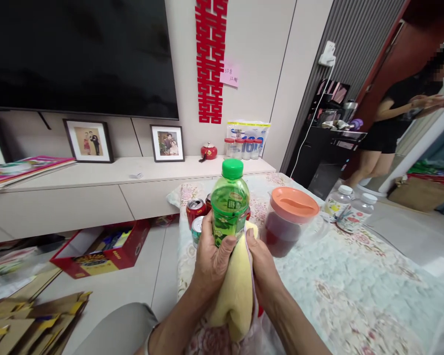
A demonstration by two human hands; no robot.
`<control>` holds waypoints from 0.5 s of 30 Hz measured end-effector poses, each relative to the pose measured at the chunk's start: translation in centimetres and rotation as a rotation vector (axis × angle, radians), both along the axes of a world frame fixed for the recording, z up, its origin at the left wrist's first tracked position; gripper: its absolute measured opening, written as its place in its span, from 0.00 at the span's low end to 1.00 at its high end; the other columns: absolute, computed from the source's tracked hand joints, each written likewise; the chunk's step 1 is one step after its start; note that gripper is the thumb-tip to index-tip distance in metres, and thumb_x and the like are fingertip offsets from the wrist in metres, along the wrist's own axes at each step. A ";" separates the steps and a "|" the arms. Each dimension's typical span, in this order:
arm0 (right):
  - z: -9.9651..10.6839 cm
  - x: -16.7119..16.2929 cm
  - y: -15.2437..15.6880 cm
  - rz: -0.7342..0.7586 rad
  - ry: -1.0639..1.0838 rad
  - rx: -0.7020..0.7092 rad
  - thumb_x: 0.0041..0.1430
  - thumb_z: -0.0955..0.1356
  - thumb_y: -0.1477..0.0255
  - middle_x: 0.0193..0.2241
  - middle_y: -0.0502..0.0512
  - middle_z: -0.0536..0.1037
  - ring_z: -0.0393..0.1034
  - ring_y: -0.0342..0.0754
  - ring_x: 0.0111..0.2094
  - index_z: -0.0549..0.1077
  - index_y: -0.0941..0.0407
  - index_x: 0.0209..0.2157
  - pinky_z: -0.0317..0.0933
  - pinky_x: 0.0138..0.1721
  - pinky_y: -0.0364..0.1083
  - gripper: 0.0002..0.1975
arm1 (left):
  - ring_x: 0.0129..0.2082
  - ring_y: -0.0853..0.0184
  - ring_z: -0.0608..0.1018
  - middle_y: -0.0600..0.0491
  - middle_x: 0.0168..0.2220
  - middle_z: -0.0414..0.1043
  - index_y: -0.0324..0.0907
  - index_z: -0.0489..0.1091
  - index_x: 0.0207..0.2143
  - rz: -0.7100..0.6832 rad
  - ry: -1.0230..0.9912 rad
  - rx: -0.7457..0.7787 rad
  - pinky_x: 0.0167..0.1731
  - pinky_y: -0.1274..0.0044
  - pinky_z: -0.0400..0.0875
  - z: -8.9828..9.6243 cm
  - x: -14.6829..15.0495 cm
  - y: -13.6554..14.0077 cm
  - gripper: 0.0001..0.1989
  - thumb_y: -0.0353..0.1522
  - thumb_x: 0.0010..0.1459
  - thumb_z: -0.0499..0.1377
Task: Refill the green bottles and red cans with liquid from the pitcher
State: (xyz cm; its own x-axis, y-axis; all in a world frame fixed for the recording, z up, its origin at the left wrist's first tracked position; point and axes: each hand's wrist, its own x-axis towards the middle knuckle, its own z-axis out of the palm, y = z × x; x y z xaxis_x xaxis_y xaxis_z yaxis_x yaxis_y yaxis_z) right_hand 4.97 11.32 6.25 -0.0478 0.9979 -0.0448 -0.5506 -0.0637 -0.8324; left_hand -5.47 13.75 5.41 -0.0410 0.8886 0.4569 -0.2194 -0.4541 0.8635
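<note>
The left hand [209, 259] clasps the bottle [230, 202] between thumb and fingers above the table [355, 261], the right hand [262, 256] presses its thumb on the cloth [237, 283], other fingers hidden, and cans [196, 209] stand farther, partly covered.

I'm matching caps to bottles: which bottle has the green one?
The green bottle in the left hand; the two clear bottles on the table have white caps.
</note>
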 end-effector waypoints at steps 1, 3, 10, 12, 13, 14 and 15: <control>-0.2 0.1 0.0 0.019 0.071 -0.026 0.58 0.74 0.49 0.38 0.60 0.86 0.82 0.61 0.43 0.79 0.53 0.44 0.75 0.43 0.55 0.23 | 0.60 0.52 0.76 0.44 0.62 0.71 0.45 0.58 0.67 -0.013 0.010 -0.002 0.59 0.67 0.68 -0.1 -0.1 0.0 0.35 0.51 0.65 0.61; -0.6 0.4 0.0 0.061 0.125 -0.028 0.53 0.77 0.53 0.41 0.60 0.85 0.81 0.61 0.45 0.77 0.54 0.49 0.75 0.44 0.55 0.27 | 0.62 0.52 0.74 0.44 0.63 0.69 0.46 0.57 0.67 -0.053 0.016 -0.015 0.60 0.67 0.66 -0.2 -0.3 0.0 0.34 0.50 0.66 0.61; -1.8 2.0 0.0 0.126 0.020 -0.007 0.50 0.79 0.55 0.37 0.61 0.85 0.83 0.60 0.38 0.76 0.57 0.48 0.76 0.40 0.55 0.29 | 0.54 0.57 0.76 0.49 0.53 0.75 0.46 0.64 0.57 -0.223 0.021 -0.162 0.56 0.68 0.69 0.5 -0.7 -0.4 0.22 0.44 0.67 0.61; -1.8 2.3 0.0 0.130 -0.035 -0.015 0.52 0.78 0.53 0.34 0.61 0.85 0.82 0.60 0.35 0.76 0.58 0.48 0.76 0.38 0.55 0.29 | 0.50 0.59 0.77 0.51 0.49 0.75 0.46 0.64 0.54 -0.193 0.028 -0.182 0.52 0.70 0.70 0.4 -0.9 -0.1 0.20 0.44 0.65 0.63; -1.8 2.5 -0.1 0.133 -0.070 -0.017 0.53 0.77 0.52 0.33 0.61 0.85 0.82 0.61 0.35 0.77 0.59 0.48 0.75 0.37 0.56 0.29 | 0.48 0.60 0.77 0.52 0.47 0.75 0.46 0.64 0.52 -0.168 0.043 -0.185 0.50 0.71 0.71 0.2 -0.9 0.0 0.19 0.44 0.65 0.63; -1.8 2.7 -0.1 0.136 -0.109 -0.017 0.54 0.76 0.51 0.32 0.62 0.84 0.82 0.61 0.34 0.77 0.59 0.48 0.75 0.36 0.56 0.29 | 0.46 0.61 0.77 0.53 0.45 0.74 0.46 0.64 0.51 -0.146 0.067 -0.182 0.49 0.72 0.71 0.0 -1.0 0.1 0.19 0.44 0.65 0.63; -1.8 2.9 -0.2 0.134 -0.154 -0.014 0.55 0.76 0.50 0.32 0.62 0.84 0.82 0.61 0.34 0.78 0.60 0.47 0.75 0.36 0.56 0.29 | 0.45 0.62 0.76 0.54 0.44 0.74 0.46 0.64 0.50 -0.133 0.093 -0.178 0.48 0.72 0.71 -0.2 -1.1 0.3 0.18 0.44 0.65 0.62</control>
State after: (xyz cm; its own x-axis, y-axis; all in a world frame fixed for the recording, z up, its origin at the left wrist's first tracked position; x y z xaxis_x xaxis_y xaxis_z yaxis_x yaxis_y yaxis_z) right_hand 7.87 11.11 4.41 -0.1717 0.9822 -0.0755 -0.4028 -0.1400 -0.9045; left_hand -6.57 14.02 5.19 0.1167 0.9503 0.2887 -0.1830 -0.2652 0.9467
